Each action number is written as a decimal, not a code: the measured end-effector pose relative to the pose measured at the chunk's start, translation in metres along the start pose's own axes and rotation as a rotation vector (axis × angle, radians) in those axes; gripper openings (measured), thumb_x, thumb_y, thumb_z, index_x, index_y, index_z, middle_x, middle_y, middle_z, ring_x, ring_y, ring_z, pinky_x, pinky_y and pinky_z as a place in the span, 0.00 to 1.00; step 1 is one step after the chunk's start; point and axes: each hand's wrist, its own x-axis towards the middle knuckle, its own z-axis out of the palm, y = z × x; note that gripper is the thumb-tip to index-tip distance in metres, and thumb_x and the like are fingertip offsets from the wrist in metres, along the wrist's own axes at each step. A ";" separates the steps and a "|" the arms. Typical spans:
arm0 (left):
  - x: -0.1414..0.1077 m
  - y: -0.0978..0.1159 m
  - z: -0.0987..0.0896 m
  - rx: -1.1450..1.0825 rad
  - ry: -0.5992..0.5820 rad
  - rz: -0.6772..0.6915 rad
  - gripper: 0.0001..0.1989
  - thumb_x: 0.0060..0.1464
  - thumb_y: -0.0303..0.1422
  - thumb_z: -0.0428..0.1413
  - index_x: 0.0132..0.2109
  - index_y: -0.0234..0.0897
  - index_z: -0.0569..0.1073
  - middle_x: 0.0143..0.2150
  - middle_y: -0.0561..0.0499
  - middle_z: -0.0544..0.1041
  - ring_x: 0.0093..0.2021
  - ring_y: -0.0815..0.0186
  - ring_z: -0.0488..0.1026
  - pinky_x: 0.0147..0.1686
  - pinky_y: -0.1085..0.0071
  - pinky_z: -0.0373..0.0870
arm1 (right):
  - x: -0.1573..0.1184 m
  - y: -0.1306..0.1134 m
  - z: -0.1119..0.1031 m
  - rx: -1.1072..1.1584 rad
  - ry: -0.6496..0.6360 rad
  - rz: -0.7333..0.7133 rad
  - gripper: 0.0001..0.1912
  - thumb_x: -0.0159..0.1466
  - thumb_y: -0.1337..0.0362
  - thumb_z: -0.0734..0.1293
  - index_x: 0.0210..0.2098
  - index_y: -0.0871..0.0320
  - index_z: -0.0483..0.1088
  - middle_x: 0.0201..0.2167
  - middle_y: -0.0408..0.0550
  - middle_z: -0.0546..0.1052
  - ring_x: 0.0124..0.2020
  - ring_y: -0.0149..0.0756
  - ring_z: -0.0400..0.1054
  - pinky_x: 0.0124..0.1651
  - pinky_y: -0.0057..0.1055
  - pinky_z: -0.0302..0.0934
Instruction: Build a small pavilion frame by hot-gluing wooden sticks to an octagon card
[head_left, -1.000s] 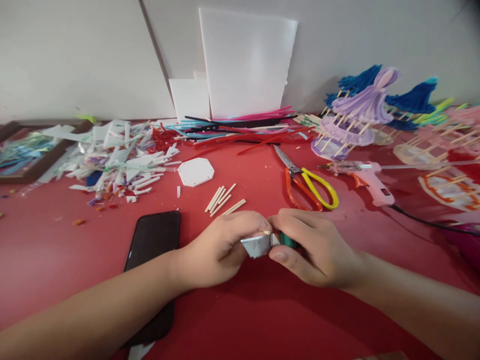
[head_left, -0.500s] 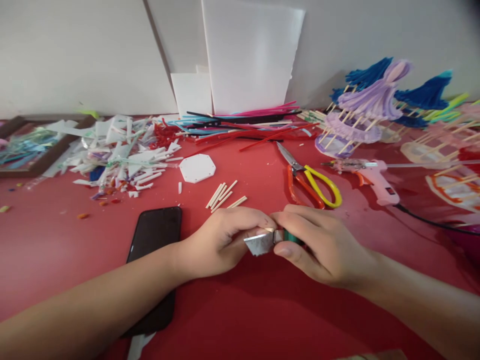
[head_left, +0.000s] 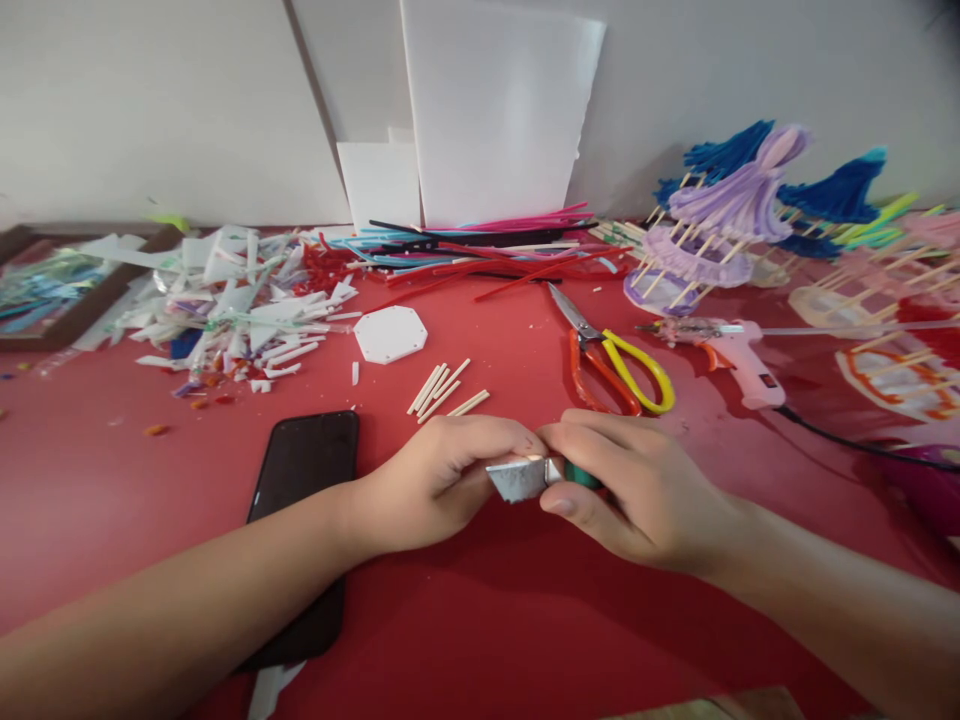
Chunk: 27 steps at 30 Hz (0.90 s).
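Observation:
My right hand (head_left: 637,490) is closed around the green handle of a utility knife (head_left: 517,481), whose broad metal blade points left. My left hand (head_left: 450,475) is closed in a pinch on a thin wooden stick (head_left: 535,458); only its pale tip shows at the blade's upper edge, and the fingers hide the rest. Both hands meet above the red table. Just behind them lie several short cut sticks (head_left: 439,388). A white octagonal piece (head_left: 391,334) with small holes near its rim rests farther back.
Scissors (head_left: 592,345) with red and yellow handles lie behind my right hand, beside a pink glue gun (head_left: 739,360). A phone (head_left: 304,470) lies under my left forearm. White scraps (head_left: 240,300) pile at left, pipe cleaners (head_left: 480,250) behind. Purple tiered model (head_left: 694,250) stands right.
The whole view has shifted slightly, so the table things sit a little farther left. The knife blade has turned slightly between the hands; both hands keep their grips.

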 end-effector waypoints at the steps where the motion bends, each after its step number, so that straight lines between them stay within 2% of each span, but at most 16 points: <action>1: 0.000 0.000 0.000 -0.002 -0.002 0.000 0.11 0.53 0.16 0.46 0.38 0.32 0.69 0.34 0.47 0.75 0.35 0.70 0.72 0.36 0.77 0.68 | 0.000 0.000 0.000 0.002 0.000 -0.003 0.22 0.68 0.49 0.51 0.29 0.59 0.62 0.23 0.42 0.65 0.23 0.28 0.58 0.26 0.27 0.53; 12: 0.001 0.000 0.001 -0.038 -0.044 0.006 0.08 0.56 0.18 0.47 0.37 0.32 0.67 0.31 0.51 0.71 0.31 0.73 0.67 0.32 0.80 0.64 | -0.001 0.000 0.000 0.014 -0.022 -0.008 0.23 0.68 0.49 0.50 0.26 0.58 0.59 0.22 0.41 0.63 0.22 0.28 0.56 0.25 0.26 0.52; 20: 0.001 0.000 0.001 -0.116 -0.090 -0.048 0.08 0.59 0.22 0.47 0.32 0.34 0.65 0.27 0.55 0.67 0.28 0.74 0.64 0.29 0.80 0.61 | -0.001 -0.003 -0.001 0.071 -0.054 -0.023 0.25 0.68 0.47 0.49 0.24 0.57 0.57 0.20 0.40 0.60 0.21 0.27 0.54 0.24 0.26 0.49; 27: 0.001 0.005 0.001 -0.170 -0.057 -0.083 0.08 0.57 0.20 0.49 0.31 0.34 0.64 0.25 0.56 0.64 0.28 0.73 0.62 0.28 0.80 0.60 | 0.000 -0.007 -0.001 0.074 -0.031 0.005 0.25 0.68 0.47 0.49 0.23 0.57 0.55 0.19 0.39 0.59 0.20 0.26 0.53 0.23 0.25 0.47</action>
